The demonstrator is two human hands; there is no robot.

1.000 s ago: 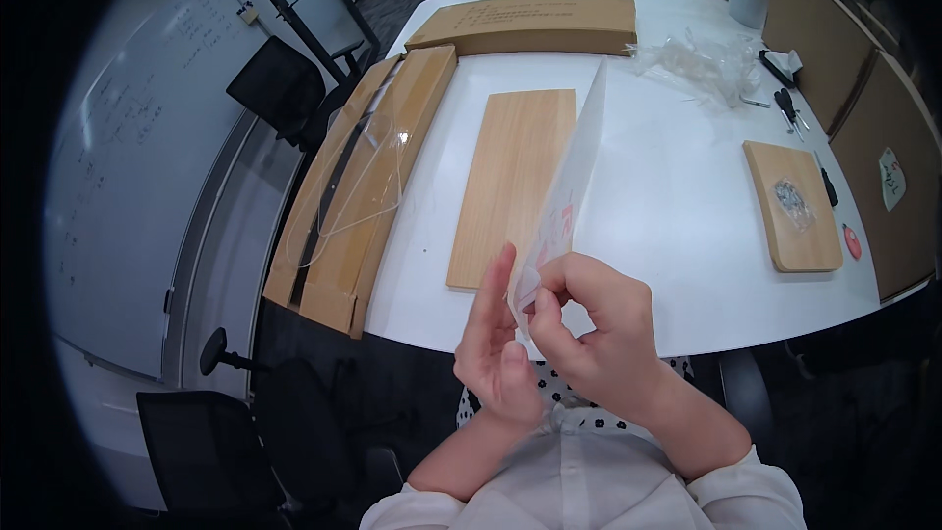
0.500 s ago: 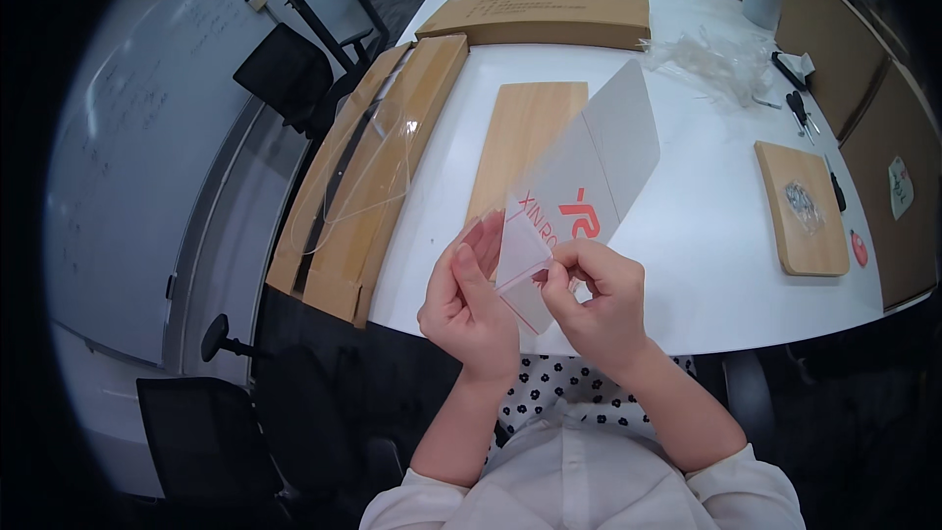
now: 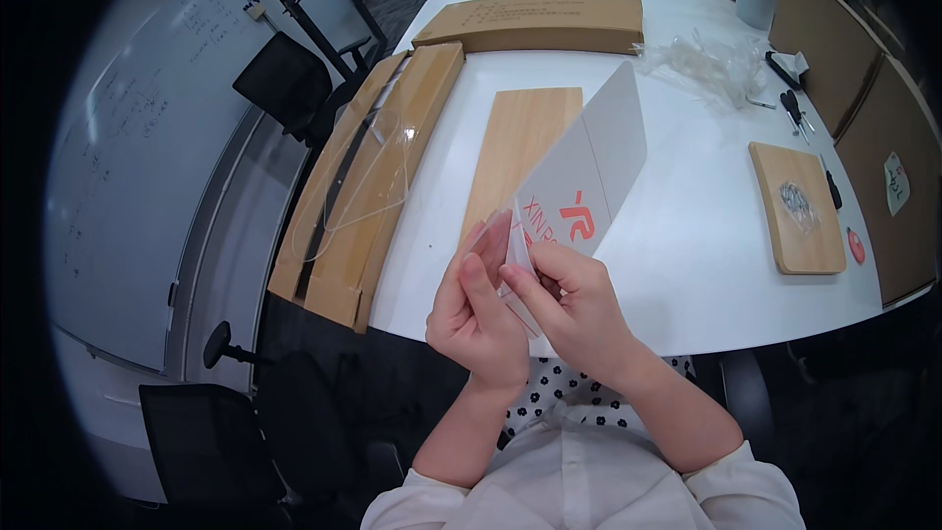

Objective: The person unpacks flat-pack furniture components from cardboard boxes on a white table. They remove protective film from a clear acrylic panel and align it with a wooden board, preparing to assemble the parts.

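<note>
Our right hand [image 3: 577, 312] pinches a white flap [image 3: 519, 247] at the near corner of the sheet [image 3: 613, 142]; our left hand [image 3: 478, 336] cups that corner, but we can't tell whether it grips. In the last half second our right hand has shifted toward 9 o'clock, and the flap now shows almost edge-on, so both hands work closely at one corner. From them the sheet slants up to 1 o'clock, partly hiding the board [image 3: 515, 142] at 12. The slab [image 3: 770, 186] lies at 2, the carton [image 3: 417, 152] at 10.

flat white sheet [image 3: 593, 165] with red print, steeply tilted, near corner apparently folded back
</note>
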